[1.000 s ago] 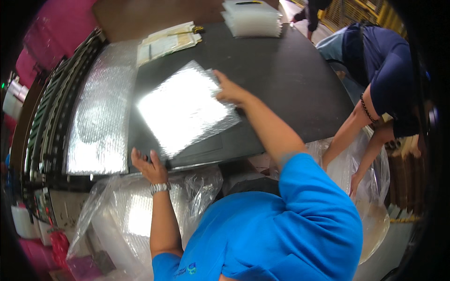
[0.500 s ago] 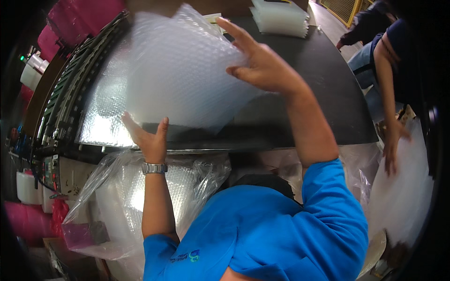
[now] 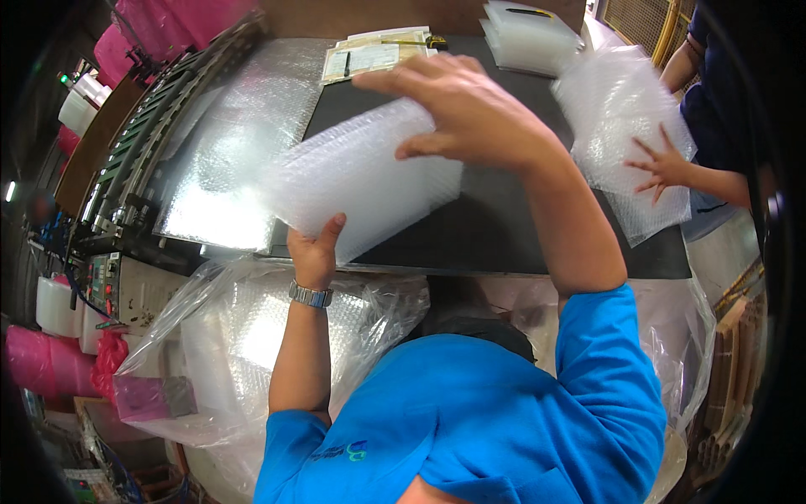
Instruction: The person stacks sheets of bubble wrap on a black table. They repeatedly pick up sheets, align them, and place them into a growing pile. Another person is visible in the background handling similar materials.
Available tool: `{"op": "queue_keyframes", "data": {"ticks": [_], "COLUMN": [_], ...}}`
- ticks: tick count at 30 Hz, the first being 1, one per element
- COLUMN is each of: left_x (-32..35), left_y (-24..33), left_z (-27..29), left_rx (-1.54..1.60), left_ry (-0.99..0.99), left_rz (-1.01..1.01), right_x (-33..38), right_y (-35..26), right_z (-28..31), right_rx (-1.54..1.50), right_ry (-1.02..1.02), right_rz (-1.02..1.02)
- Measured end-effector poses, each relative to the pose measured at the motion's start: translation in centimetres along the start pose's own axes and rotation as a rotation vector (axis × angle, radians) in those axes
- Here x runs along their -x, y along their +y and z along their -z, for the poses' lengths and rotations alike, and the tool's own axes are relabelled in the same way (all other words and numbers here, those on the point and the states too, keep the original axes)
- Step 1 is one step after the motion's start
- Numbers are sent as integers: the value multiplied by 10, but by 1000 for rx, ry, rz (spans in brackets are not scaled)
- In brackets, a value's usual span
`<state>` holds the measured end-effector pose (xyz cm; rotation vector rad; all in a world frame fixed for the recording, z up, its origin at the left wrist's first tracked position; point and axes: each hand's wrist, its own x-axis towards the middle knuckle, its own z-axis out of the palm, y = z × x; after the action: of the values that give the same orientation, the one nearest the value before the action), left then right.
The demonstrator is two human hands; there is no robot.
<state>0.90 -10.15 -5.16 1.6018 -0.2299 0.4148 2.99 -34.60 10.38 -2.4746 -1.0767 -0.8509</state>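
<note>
A stack of clear bubble wrap sheets (image 3: 369, 181) is tilted over the black table (image 3: 504, 227). My left hand (image 3: 314, 252), wearing a metal watch, grips its lower left edge; the thumb lies in front and the fingers are hidden behind. At the upper right part of the stack, my right hand (image 3: 470, 109) is open, its fingers stretched out and thumb apart, slightly blurred. Flat on the table to the left lies a larger shiny bubble wrap sheet (image 3: 243, 160).
A co-worker's hand (image 3: 663, 168) rests spread on other bubble wrap sheets (image 3: 617, 109) at the right. Papers with a pen (image 3: 361, 59) and a stack of clear sheets (image 3: 529, 38) sit at the back. A roller machine (image 3: 143, 143) stands left; a plastic bag (image 3: 227, 336) hangs below the table edge.
My stack has tilted and dropped lower, uncovering the papers behind it. My left hand has closed on its edge. At the right, the co-worker has brought bubble wrap sheets onto the table.
</note>
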Motion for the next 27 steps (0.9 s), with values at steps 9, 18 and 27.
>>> {"op": "queue_keyframes", "data": {"ticks": [9,18,27], "left_x": [-8,1,-6], "left_y": [16,10,13], "left_z": [62,85,97], "left_rx": [-512,-584,427], "left_ry": [606,698,686], "left_rz": [-392,-371,74], "right_x": [67,123,126], "right_y": [58,35,37], "right_z": [-86,-160,-157], "right_rx": [-312,-157,-211], "right_ry": [17,-279,-291], "right_rz": [-410,-564,-557]}}
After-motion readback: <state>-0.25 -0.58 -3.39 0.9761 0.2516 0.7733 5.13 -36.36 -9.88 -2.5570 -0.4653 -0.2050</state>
